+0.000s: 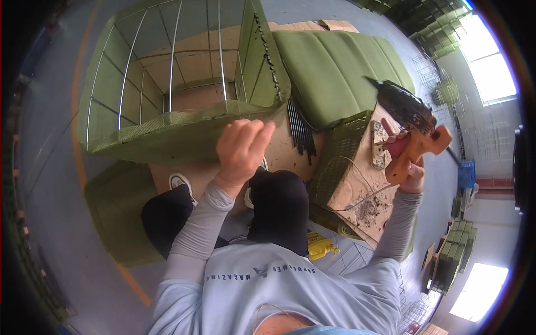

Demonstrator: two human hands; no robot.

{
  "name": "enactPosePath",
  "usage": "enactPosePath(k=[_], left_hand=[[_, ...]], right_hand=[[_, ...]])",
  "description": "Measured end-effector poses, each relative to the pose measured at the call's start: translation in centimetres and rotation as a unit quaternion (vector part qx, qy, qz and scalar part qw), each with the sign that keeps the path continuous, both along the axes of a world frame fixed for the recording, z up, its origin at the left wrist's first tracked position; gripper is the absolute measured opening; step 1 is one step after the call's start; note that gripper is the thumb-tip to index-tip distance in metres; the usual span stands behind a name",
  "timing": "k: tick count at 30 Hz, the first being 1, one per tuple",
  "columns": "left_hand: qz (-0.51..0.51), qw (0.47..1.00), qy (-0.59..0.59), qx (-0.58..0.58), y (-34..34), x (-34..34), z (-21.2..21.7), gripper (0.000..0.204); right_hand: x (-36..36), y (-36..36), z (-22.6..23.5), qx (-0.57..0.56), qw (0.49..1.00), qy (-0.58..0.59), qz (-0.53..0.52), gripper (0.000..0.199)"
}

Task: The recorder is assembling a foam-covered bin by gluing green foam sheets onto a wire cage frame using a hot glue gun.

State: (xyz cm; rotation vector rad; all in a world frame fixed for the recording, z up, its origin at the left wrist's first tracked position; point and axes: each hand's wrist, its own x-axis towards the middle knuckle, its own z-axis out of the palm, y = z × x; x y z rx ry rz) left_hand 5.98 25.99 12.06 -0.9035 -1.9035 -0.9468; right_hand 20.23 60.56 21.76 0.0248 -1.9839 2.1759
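Your right hand (414, 172) grasps the orange-handled, gun-shaped tool (420, 139) by the right-side crate (341, 149), its grimy black nose tapering far and left! Fingers curled, your left hand (241, 149) nears the green mesh frame (167, 133); gripping, can't tell.

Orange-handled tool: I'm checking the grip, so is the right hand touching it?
Touching: the head view shows the right hand wrapped around the orange-handled tool.
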Motion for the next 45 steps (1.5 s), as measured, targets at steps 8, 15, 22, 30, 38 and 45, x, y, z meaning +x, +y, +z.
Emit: enactPosePath(k=[8,15,22,30,38,45], left_hand=[[0.004,1.0,0.001,-0.031,-0.4,0.0,-0.9,0.032],[0.001,1.0,-0.007,-0.03,-0.7,-0.6,-1.1,0.034],[-0.015,0.999,-0.017,-0.024,-0.6,-0.4,-0.8,0.032],[-0.014,1.0,-0.017,-0.018,-0.8,-0.3,-0.7,0.032],[-0.018,1.0,-0.018,-0.012,-0.7,-0.3,-0.6,0.032],[-0.021,0.999,-0.021,-0.018,-0.7,-0.2,-0.6,0.033]], right_hand=[[-9.1,-7.0,9.3,0.123,0.944,-0.24,0.19,0.075],[-12.7,-9.0,11.2,0.208,0.902,-0.314,0.21,0.073],[-15.2,-12.3,13.2,0.277,0.866,-0.354,0.219,0.071],[-15.3,-11.8,13.4,0.338,0.838,-0.385,0.186,0.075],[-15.4,-11.3,12.3,0.372,0.849,-0.3,0.227,0.061],[-15.9,-11.5,12.9,0.366,0.839,-0.339,0.219,0.047]])
